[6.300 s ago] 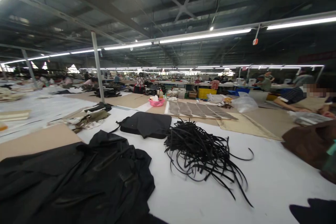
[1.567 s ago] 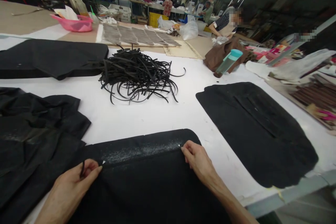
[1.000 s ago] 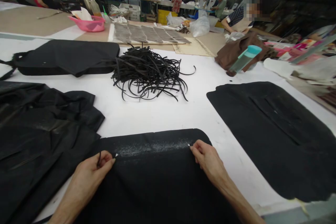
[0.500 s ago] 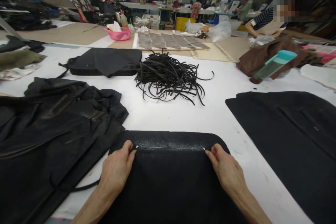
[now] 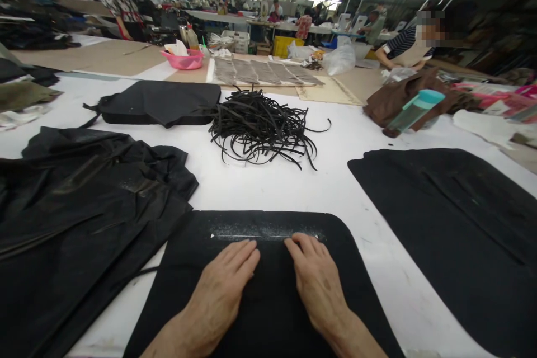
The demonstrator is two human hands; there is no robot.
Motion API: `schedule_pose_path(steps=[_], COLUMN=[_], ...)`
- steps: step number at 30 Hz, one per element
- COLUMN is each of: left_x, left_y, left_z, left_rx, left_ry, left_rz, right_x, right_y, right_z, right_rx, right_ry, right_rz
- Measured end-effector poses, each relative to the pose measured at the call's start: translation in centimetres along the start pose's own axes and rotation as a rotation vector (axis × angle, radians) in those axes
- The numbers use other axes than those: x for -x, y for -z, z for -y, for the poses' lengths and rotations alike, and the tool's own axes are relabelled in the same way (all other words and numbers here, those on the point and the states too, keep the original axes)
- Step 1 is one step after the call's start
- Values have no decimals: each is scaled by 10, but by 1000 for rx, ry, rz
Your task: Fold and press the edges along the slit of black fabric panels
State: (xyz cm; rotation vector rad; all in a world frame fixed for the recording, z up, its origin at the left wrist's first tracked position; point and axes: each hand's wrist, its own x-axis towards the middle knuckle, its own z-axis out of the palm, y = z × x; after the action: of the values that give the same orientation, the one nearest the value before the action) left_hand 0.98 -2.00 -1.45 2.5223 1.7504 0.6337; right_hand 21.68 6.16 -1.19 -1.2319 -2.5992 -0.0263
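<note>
Fabric [image 5: 271, 307], black and round-cornered, is lying flat at the lower middle of the frame, under both my hands. Near its upper edge a thin pale line [image 5: 251, 236] is running crosswise, a small white tip showing at each end. My left hand [image 5: 224, 279] is resting palm down just below the line, its fingers lying close together. My right hand [image 5: 321, 285] is bending slightly spread fingers at the line's right part; whether they are pinching anything I cannot tell. Crumpled black cloth [image 5: 84, 196] is filling the lower left, and another black piece [image 5: 444, 224] is lying at the right. Above the middle, a tangle of black strips [image 5: 264, 123] is sitting on the white table [image 5: 268, 187], just beside a black padded piece [image 5: 159, 103]. At the upper right a teal-lidded bottle [image 5: 415, 112] is tilting in front of brown cloth [image 5: 386, 95]. Farther up, a pink basin [image 5: 184, 61] is standing left of centre, and a person in a striped top [image 5: 400, 45] is leaning forward.
</note>
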Motion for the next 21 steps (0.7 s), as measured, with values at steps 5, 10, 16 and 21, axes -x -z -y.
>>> schedule_pose_path(steps=[5, 10, 16, 21], left_x=[-8, -2, -3, -6], left_y=[-22, -27, -29, -22], left_z=[-7, -1, -1, -2], left_rx=[-58, -98, -73, -14], left_ry=[-87, -102, -82, -69], left_rz=[189, 236, 248, 284], right_x=[-1, 4, 1, 0], right_y=[-20, -24, -23, -22], right_z=[13, 7, 19, 18], right_rx=[0, -8, 124, 155], right_ry=[100, 140, 160, 208], right_rz=[-11, -41, -8, 3])
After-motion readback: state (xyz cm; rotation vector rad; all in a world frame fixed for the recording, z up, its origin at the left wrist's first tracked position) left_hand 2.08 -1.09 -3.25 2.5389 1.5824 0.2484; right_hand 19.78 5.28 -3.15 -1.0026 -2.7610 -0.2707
